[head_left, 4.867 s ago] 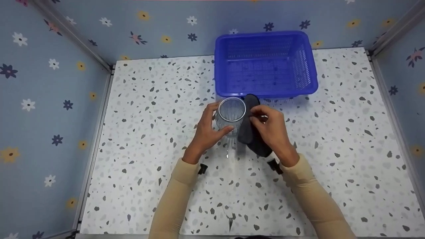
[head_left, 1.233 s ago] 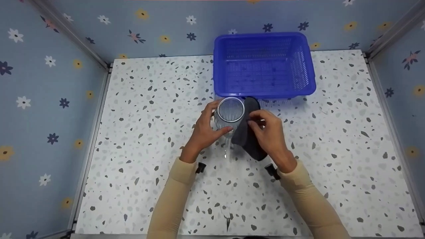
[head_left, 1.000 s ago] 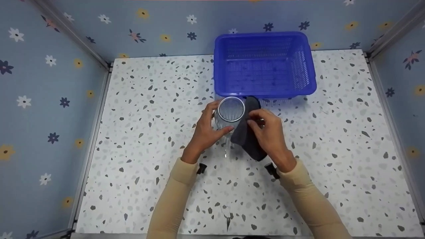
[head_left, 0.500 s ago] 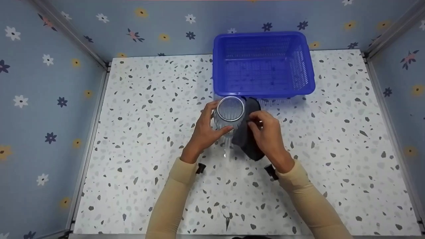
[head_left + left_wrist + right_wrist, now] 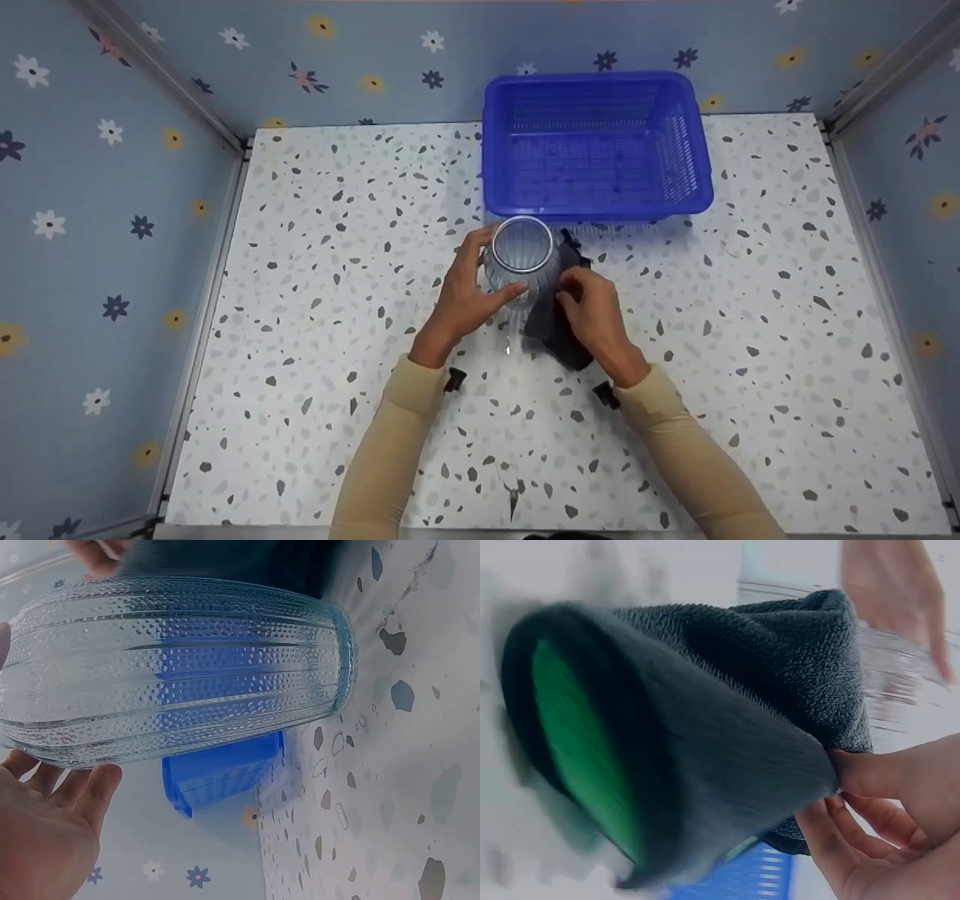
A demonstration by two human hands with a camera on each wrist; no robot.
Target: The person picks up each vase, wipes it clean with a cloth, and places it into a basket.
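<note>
A clear ribbed glass vase (image 5: 538, 283), dotted with raised bumps, stands upright on the table just in front of the basket. My left hand (image 5: 463, 300) holds it from the left near the top, thumb in front and fingers behind. On the vase's right side my right hand (image 5: 598, 311) pinches a dark grey cloth (image 5: 546, 319). The right wrist view shows the cloth's fuzzy pile (image 5: 795, 667) and a green patch (image 5: 585, 750) at its far end, blurred. In the left wrist view the vase (image 5: 180, 675) partly hides the cloth behind it.
A blue plastic basket (image 5: 596, 211) with perforated walls sits right behind the vase at the back of the table. The white speckled table (image 5: 337, 300) is enclosed by blue flowered panels (image 5: 375, 52) at the back and sides.
Over the last half second my right hand has shifted slightly left and nearer the front, and the cloth's upper end has bunched lower. My left hand keeps its hold on the vase.
</note>
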